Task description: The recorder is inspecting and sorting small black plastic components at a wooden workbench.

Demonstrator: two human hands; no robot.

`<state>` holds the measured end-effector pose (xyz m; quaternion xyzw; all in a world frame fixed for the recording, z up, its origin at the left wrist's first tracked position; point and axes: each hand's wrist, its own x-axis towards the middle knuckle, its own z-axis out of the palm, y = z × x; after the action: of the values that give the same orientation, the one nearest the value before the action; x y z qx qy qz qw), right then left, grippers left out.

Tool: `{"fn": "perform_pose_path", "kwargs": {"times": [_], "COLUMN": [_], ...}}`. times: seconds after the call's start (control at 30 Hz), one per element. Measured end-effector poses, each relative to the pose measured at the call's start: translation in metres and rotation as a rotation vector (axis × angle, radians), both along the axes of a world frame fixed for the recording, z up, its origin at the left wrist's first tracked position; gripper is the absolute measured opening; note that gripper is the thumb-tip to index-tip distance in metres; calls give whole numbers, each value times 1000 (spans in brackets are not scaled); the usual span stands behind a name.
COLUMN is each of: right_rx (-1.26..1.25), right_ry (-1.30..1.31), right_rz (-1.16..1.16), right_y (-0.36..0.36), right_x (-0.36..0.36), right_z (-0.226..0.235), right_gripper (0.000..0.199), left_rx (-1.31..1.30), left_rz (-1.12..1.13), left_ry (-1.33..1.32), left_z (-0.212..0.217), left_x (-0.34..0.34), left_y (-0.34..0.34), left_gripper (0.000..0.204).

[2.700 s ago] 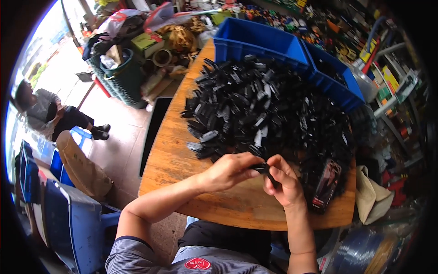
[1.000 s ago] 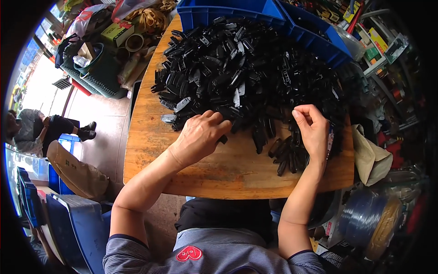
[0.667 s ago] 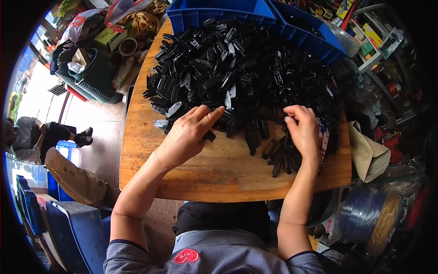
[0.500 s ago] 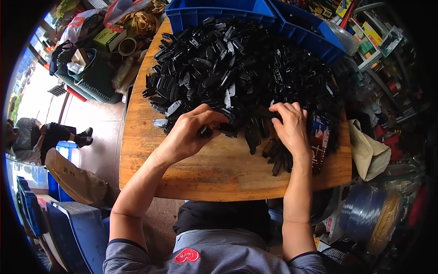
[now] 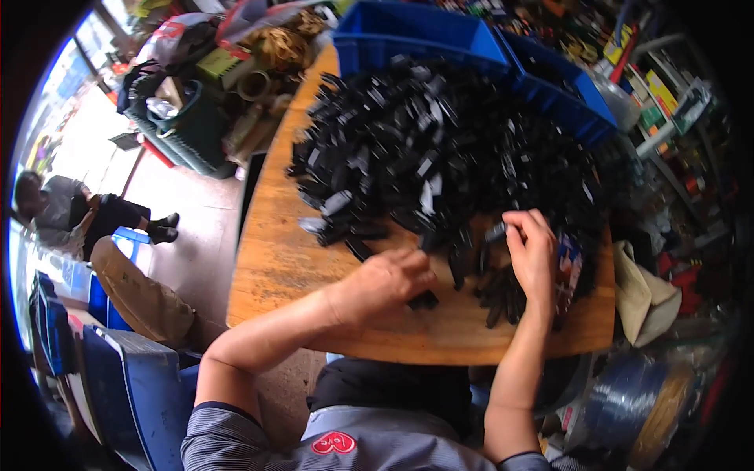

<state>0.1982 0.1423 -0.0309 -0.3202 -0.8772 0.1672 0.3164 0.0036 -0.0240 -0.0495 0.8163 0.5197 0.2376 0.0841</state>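
Observation:
A large heap of small, elongated black plastic parts covers the far half of the wooden table. My left hand, blurred by motion, is over the table in front of the heap with its fingers curled together. A black plastic part shows beneath its fingertips. At the right front edge of the heap, my right hand pinches the end of another black plastic part between thumb and fingers. Several more parts lie in a small group left of my right wrist.
Two blue plastic bins stand behind the heap. A phone with a lit screen is beside my right wrist. Beige cloth hangs off the table's right edge. On the left, a person sits beyond a chair back.
My left hand has moved right and nearer to me, away from the heap's edge. My right hand now has a black part in its fingertips. The whole view has shifted slightly.

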Motion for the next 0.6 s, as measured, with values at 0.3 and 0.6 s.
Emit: {"fn": "perform_pose_path", "kwargs": {"times": [0.3, 0.6], "right_rx": [-95, -1079], "right_ry": [162, 540], "right_rz": [209, 530], "right_y": [-35, -47], "right_x": [-12, -34], "right_z": [19, -10], "right_gripper": [9, 17], "left_rx": [-154, -438], "left_rz": [-41, -43], "left_ry": [-759, -1332], "left_z": [0, 12], "left_x": [-3, -8], "left_y": [7, 5], "left_gripper": [30, 25]}}
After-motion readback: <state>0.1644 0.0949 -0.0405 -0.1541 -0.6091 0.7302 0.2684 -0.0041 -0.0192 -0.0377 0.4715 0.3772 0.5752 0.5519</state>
